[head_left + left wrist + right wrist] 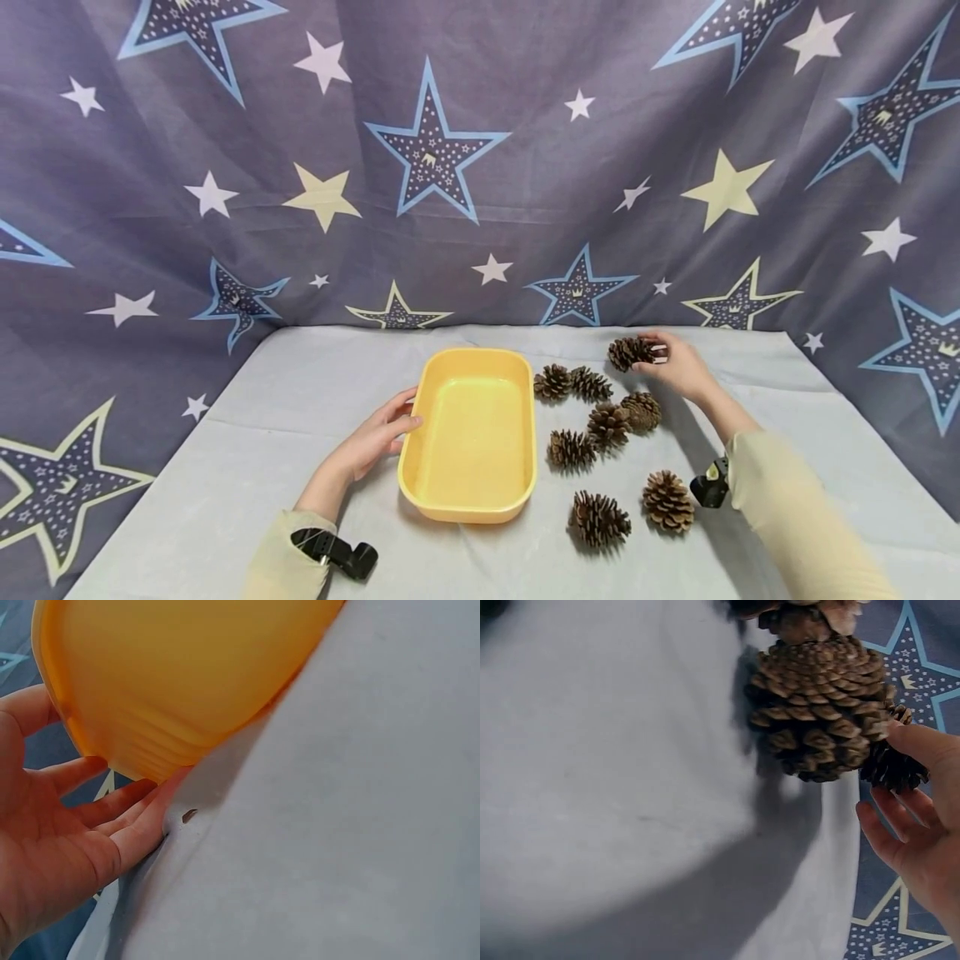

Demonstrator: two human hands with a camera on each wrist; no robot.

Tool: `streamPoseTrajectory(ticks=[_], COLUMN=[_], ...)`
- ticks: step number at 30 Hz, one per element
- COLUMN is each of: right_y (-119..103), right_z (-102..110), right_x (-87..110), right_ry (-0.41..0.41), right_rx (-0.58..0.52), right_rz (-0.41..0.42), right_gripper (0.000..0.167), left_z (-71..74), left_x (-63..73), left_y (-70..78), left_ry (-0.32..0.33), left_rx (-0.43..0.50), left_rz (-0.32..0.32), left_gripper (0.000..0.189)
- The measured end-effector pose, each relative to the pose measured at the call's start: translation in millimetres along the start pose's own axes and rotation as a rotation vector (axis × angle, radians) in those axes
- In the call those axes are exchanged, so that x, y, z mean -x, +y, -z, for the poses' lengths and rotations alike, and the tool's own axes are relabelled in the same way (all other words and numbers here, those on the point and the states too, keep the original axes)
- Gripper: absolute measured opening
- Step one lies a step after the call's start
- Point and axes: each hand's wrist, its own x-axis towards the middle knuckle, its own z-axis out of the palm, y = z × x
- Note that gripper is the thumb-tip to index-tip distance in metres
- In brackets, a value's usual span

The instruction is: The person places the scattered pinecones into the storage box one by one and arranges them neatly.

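A yellow plastic tub [474, 442] with rounded corners stands in the middle of the table. My left hand [375, 435] holds its left side, thumb over the rim and fingers against the outer wall; the left wrist view shows those fingertips [142, 789] along the tub's side. At the back right, my right hand [681, 368] grips a brown pine cone [628, 354] between thumb and fingers. In the right wrist view the gripped pine cone [892, 769] is partly hidden behind a larger pine cone [821, 709] on the table.
Several pine cones lie right of the tub: a back pair [570, 383], a middle cluster [607, 425] and two near the front [600, 521]. A grey-white cloth [225, 483] covers the table. A star-patterned curtain [465, 167] hangs behind it.
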Motion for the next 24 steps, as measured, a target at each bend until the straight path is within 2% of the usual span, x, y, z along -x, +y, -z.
streamPoseTrajectory(ticks=[7, 12, 17, 24], right_y=[-12, -23, -34, -47], right_z=[11, 17, 16, 12], right_x=[-1.3, -2.8, -3.4, -5.8], right_ry=[0.008, 0.001, -0.018, -0.022], right_rx=[0.038, 0.056, 0.094, 0.109], right_rz=[0.009, 0.013, 0.008, 0.05], right_gripper=[0.059, 0.058, 0.059, 0.06], left_z=[0.4, 0.9, -0.6, -4.8], left_x=[1.0, 1.3, 2.3, 3.2], left_y=[0.5, 2.1, 1.8, 3.1], left_ry=[0.02, 0.006, 0.008, 0.036], left_rx=[-0.005, -0.009, -0.005, 0.002], left_rz=[0.016, 0.005, 0.006, -0.003], left_gripper=[0.067, 0.066, 0.067, 0.065])
